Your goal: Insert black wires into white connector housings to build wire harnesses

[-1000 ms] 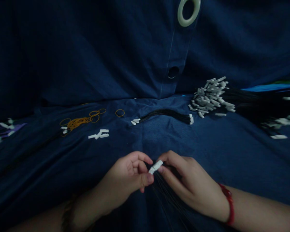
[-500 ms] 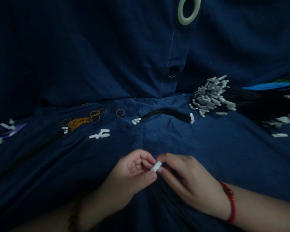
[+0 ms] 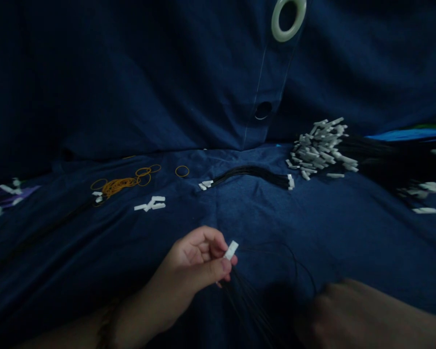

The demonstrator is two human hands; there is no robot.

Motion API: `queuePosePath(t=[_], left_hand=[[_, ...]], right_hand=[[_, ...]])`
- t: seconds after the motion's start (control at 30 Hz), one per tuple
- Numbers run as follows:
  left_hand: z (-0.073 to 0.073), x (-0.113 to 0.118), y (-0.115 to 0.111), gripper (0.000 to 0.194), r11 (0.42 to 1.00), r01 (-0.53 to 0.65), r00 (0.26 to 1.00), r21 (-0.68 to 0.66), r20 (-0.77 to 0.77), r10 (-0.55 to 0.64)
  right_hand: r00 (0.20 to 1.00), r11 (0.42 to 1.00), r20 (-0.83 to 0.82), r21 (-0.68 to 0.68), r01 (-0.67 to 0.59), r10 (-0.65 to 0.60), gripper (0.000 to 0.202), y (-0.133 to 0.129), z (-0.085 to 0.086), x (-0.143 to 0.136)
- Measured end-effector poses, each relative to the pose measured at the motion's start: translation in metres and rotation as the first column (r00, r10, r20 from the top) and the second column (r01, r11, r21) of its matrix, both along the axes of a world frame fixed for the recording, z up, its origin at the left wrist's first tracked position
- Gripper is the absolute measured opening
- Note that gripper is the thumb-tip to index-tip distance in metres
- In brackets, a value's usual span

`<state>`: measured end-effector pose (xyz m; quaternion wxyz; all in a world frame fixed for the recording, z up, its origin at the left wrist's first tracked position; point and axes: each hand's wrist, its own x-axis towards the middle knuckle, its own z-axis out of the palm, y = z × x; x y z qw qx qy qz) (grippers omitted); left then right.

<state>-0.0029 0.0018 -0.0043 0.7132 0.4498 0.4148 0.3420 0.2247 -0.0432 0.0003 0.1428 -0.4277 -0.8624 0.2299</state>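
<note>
Between thumb and fingers, my left hand (image 3: 199, 259) pinches a small white connector (image 3: 231, 249). Thin black wires (image 3: 252, 300) trail from it down and to the right, and a few loop out over the cloth. My right hand (image 3: 343, 312) is at the lower right, apart from the connector; motion smears it and its fingers are hidden. Beyond my hands lies a bundle of black wires (image 3: 249, 170) with white connectors at both ends. Several loose white connectors (image 3: 152, 203) rest to the left of it.
Orange rubber bands (image 3: 120, 185) lie at the back left, with a single rubber band (image 3: 182, 171) apart. A heap of white connectors (image 3: 321, 148) on black wires sits at the right. Blue cloth (image 3: 189, 213) covers the surface; a blue curtain (image 3: 148, 82) hangs behind.
My right hand has let go of the connector and moved down and right, away from my left hand. The connector stays in my left hand, slightly more upright.
</note>
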Motion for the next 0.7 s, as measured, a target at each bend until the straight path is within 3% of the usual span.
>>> queuePosePath(t=[0.07, 0.17, 0.27, 0.4, 0.53, 0.7], left_hand=[[0.000, 0.000, 0.000, 0.017, 1.000, -0.001, 1.000, -0.007, -0.004, 0.001], [0.001, 0.000, 0.000, 0.015, 1.000, 0.004, 1.000, -0.008, 0.002, -0.004], [0.002, 0.001, 0.001, 0.013, 1.000, 0.004, 1.000, -0.012, -0.001, -0.004], [0.003, 0.001, 0.002, 0.013, 0.999, -0.004, 1.000, -0.035, -0.002, 0.004], [0.002, 0.000, 0.003, 0.014, 0.999, 0.012, 1.000, -0.038, 0.026, -0.011], [0.001, 0.000, 0.002, 0.012, 0.997, 0.030, 0.998, -0.069, 0.055, -0.026]], right_hand=[[0.969, 0.992, 0.219, 0.015, -0.122, 0.116, 0.024, 0.002, 0.003, -0.010], [0.932, 0.999, 0.361, 0.036, -0.025, 0.010, 0.028, 0.009, 0.017, -0.024], [0.974, 0.997, 0.218, -0.018, 0.072, -0.067, 0.031, 0.017, 0.028, -0.033], [0.995, 0.986, -0.062, -0.150, 0.069, -0.079, 0.022, 0.023, 0.028, -0.039], [0.988, 0.922, -0.118, -0.385, 0.044, -0.096, 0.022, 0.027, 0.022, -0.041], [0.975, 0.904, -0.171, -0.423, 0.060, -0.145, 0.018, 0.030, 0.016, -0.042]])
